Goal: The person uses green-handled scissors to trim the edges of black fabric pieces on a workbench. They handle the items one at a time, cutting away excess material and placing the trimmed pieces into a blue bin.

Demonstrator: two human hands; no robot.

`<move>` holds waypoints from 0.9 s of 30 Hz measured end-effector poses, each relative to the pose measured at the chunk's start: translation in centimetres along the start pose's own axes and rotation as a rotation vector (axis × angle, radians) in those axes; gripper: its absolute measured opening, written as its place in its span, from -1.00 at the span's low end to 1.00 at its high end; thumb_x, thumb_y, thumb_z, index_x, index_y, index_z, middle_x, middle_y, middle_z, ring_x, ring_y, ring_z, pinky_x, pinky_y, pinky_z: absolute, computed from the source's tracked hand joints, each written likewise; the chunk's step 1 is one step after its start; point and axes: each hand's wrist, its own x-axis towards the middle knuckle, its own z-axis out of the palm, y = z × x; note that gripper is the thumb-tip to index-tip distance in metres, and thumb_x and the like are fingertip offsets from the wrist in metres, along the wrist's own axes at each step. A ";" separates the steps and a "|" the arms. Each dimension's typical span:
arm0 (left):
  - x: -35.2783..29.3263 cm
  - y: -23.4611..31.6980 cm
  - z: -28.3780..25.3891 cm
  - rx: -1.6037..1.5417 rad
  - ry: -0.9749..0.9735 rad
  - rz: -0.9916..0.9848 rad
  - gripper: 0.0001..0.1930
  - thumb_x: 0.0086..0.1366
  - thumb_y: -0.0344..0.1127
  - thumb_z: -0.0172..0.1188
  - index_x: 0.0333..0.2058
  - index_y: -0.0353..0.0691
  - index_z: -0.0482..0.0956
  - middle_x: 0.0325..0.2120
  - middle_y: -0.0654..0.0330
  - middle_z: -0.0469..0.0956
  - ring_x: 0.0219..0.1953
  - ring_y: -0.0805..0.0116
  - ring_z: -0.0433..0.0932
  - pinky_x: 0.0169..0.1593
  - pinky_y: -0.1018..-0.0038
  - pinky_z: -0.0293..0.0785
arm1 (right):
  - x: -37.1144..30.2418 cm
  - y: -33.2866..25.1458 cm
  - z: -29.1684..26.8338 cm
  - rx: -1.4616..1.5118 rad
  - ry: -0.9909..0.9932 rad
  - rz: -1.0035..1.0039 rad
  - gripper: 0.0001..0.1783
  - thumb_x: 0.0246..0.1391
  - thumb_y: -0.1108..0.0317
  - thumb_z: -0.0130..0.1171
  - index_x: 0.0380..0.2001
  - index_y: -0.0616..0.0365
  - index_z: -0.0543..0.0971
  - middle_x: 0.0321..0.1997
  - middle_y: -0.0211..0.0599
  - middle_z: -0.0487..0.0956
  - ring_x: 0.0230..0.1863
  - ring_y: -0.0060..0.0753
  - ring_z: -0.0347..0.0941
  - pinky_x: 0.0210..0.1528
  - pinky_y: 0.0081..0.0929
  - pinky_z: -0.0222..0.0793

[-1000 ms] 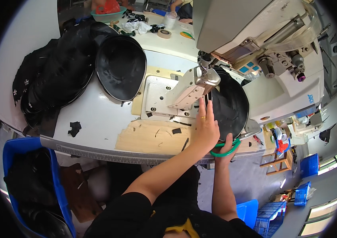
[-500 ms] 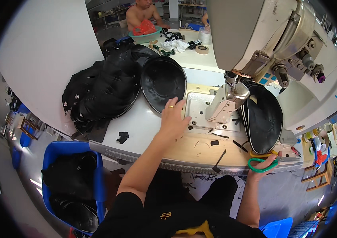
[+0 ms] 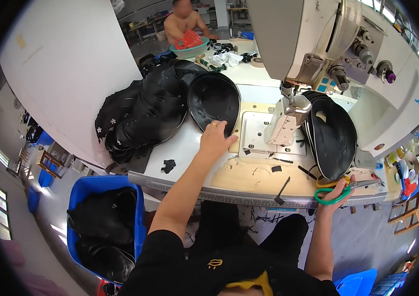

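Observation:
My left hand (image 3: 215,141) is closed over the near rim of a glossy black, bowl-shaped leather-like piece (image 3: 213,101), its fingertips inside and the thumb out to the right. That piece leans against a heap of similar black pieces (image 3: 156,106) on the left. In my right hand (image 3: 337,193), low at the table's front edge, are scissors with green handles (image 3: 327,199), their blades pointing right. A yellow handle (image 3: 324,184) shows just behind them. Between my hands stands the post (image 3: 284,126) of a sewing machine, with more nested black pieces (image 3: 332,135) to its right.
The machine's head (image 3: 313,44) overhangs the table from above. Dark scraps (image 3: 276,168) lie along the front board. At lower left, a blue bin (image 3: 75,197) contains black pieces. Across the table sits another person (image 3: 182,27) by a green basin (image 3: 190,51) with a red bag.
The view has shifted, so most things appear farther right. My left hand has moved a little left over the black piece's rim, its fingers closer together. The right hand still holds the scissors.

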 end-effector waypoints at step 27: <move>2.8 -1.2 -3.6 -0.367 -0.201 0.107 -0.66 0.14 -0.29 0.20 -0.10 -0.26 0.50 -0.09 0.04 0.45 -0.10 0.17 0.42 -0.02 0.37 0.34 | -8.0 -7.7 -2.0 0.199 -0.393 0.084 -0.47 0.06 0.56 0.01 0.11 0.24 0.16 -0.37 -0.26 0.43 -0.42 -0.54 0.37 -0.35 -0.64 0.34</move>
